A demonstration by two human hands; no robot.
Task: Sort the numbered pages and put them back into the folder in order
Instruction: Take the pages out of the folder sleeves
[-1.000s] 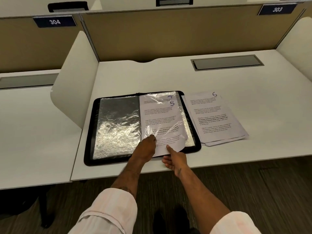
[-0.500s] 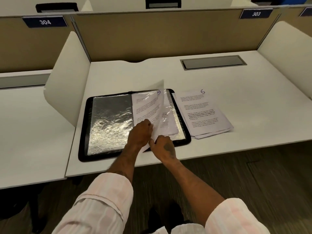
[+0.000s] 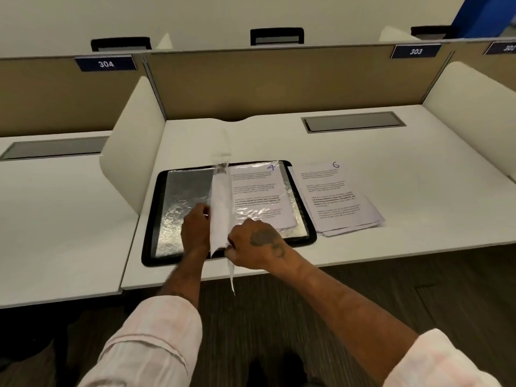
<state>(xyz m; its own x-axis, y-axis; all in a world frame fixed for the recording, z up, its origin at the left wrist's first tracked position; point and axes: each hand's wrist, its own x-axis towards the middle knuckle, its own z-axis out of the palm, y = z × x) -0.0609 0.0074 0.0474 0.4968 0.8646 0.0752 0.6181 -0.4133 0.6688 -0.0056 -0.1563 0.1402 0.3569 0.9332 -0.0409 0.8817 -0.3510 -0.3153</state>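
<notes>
A black folder (image 3: 150, 219) with clear sleeves lies open on the white desk (image 3: 363, 146). Its right side shows the page marked 4 (image 3: 259, 191) under plastic. A white page in a clear sleeve (image 3: 220, 208) stands on edge along the folder's spine, its lower corner hanging past the desk's front edge. My left hand (image 3: 195, 227) touches the standing page from the left, over the shiny empty left sleeve (image 3: 181, 202). My right hand (image 3: 254, 244) pinches its lower edge from the right. A stack of loose pages topped by page 6 (image 3: 335, 196) lies just right of the folder.
Low white dividers (image 3: 131, 141) flank the desk, and a tan back panel (image 3: 279, 82) rises behind it. A grey cable hatch (image 3: 353, 122) sits at the back right. Labels 304 (image 3: 106, 64) and 303 (image 3: 416, 51) hang on the panel. Dark floor lies below the desk edge.
The page marked 5 has swung up from lying flat on the right side to standing on edge at the spine, uncovering page 4. Both hands shifted left with it.
</notes>
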